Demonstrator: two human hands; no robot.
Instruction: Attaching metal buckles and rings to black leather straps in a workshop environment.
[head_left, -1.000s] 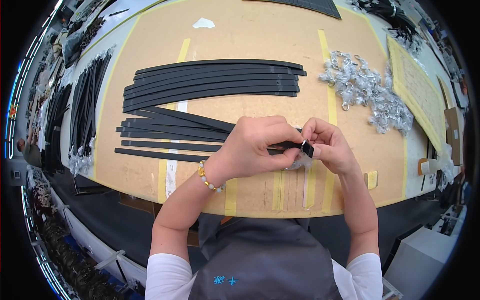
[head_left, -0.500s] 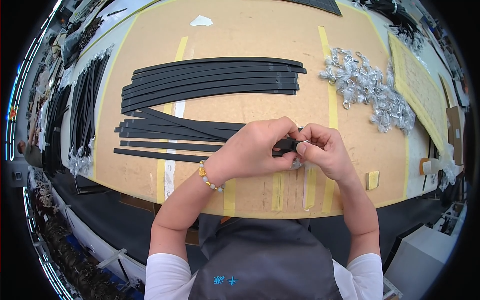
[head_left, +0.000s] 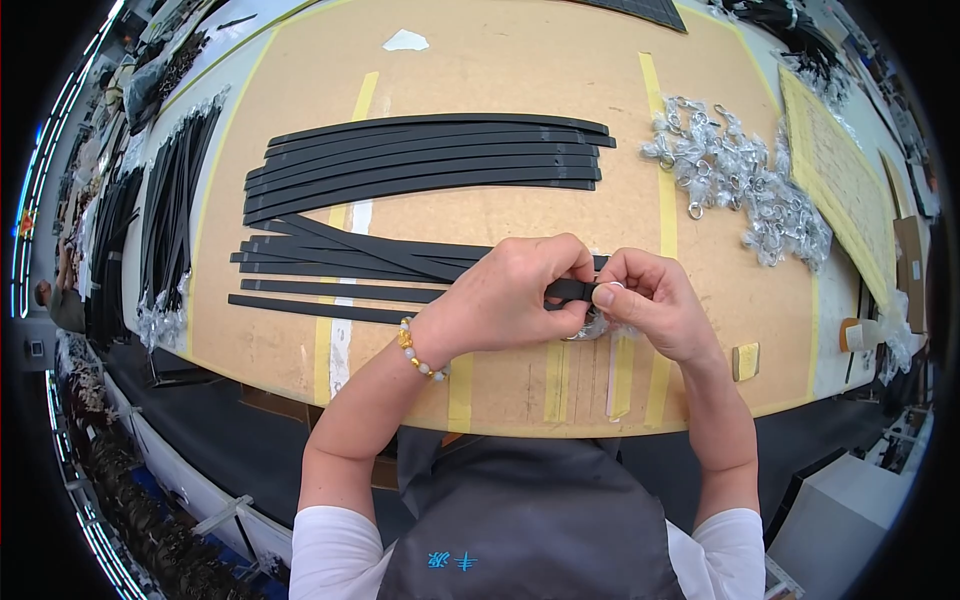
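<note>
Between my two hands, above the near part of the table, is the end of a black strap (head_left: 570,290). My left hand (head_left: 500,298), with a beaded bracelet at the wrist, pinches the strap between thumb and fingers. The thumb and forefinger of my right hand (head_left: 655,303) are closed on the strap's tip. A shiny metal buckle in clear plastic (head_left: 592,326) shows just under the strap, partly hidden by my fingers. More black straps (head_left: 340,291) lie side by side to the left, some passing behind my left hand.
A neat row of black straps (head_left: 430,165) lies farther back. Plastic-wrapped metal buckles (head_left: 715,160) are heaped at the right. Near the front edge sits a small yellow block (head_left: 746,362). Bundled straps (head_left: 180,210) hang along the left side; a yellow-edged board (head_left: 835,170) lies far right.
The strap end between my hands has turned slightly flatter, and more of the plastic-wrapped buckle shows below it. Both hands keep their grip in nearly the same place.
</note>
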